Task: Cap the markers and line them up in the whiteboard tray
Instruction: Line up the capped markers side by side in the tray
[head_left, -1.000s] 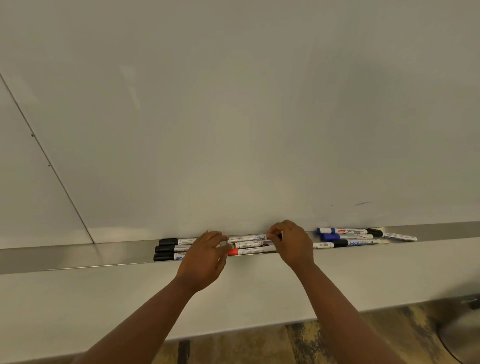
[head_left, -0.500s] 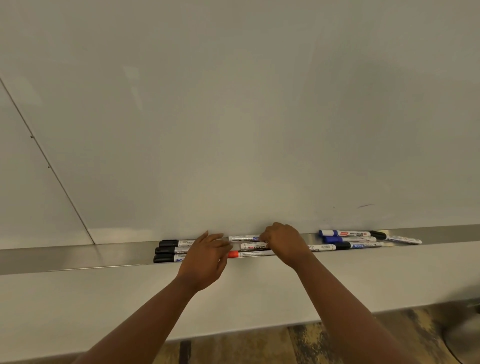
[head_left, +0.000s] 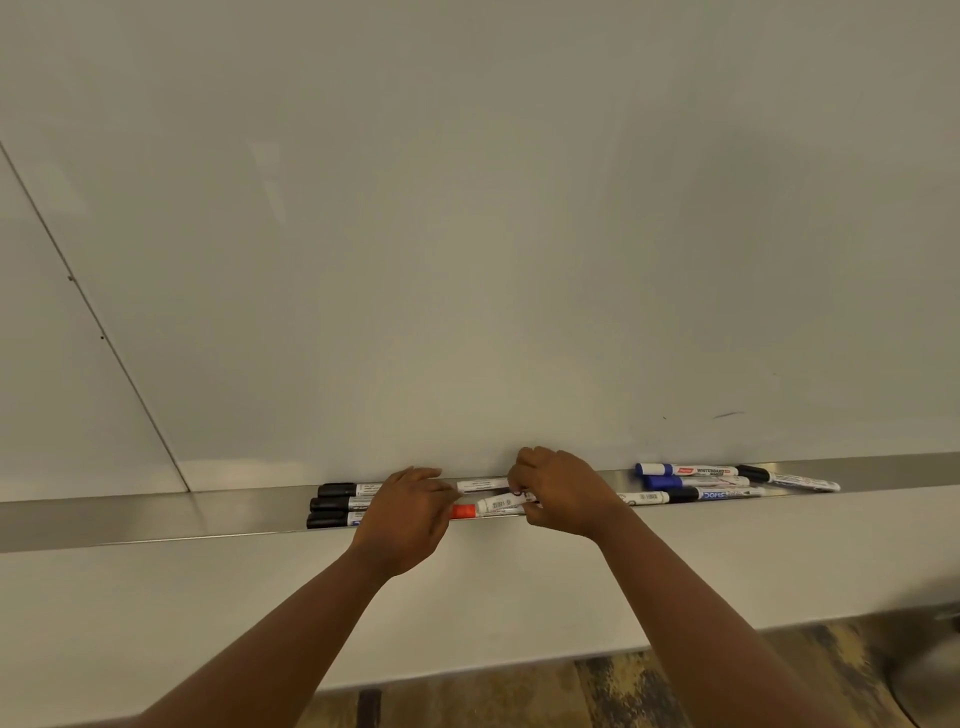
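Observation:
Several markers lie in the metal whiteboard tray (head_left: 156, 514). At its left end, three black-capped markers (head_left: 337, 504) lie side by side. My left hand (head_left: 402, 512) rests over their right ends, fingers relaxed and extended toward the middle. My right hand (head_left: 558, 491) has curled fingers pinching the right end of a white-barrelled marker (head_left: 498, 503), which tilts up slightly. A red-capped marker (head_left: 467, 512) lies at the tray's front and another white barrel (head_left: 480, 485) lies behind. Blue and black-capped markers (head_left: 696, 480) lie loosely on the right.
The white board (head_left: 467, 234) fills the view above the tray. A white wall band (head_left: 156, 623) runs below the tray, with patterned floor (head_left: 597, 691) beneath. The tray's left stretch holds nothing. A small dark mark (head_left: 727, 414) is on the board at right.
My right hand has shifted left along the tray and now pinches the middle marker's end, lifting it slightly. My left hand stayed over the black-capped group.

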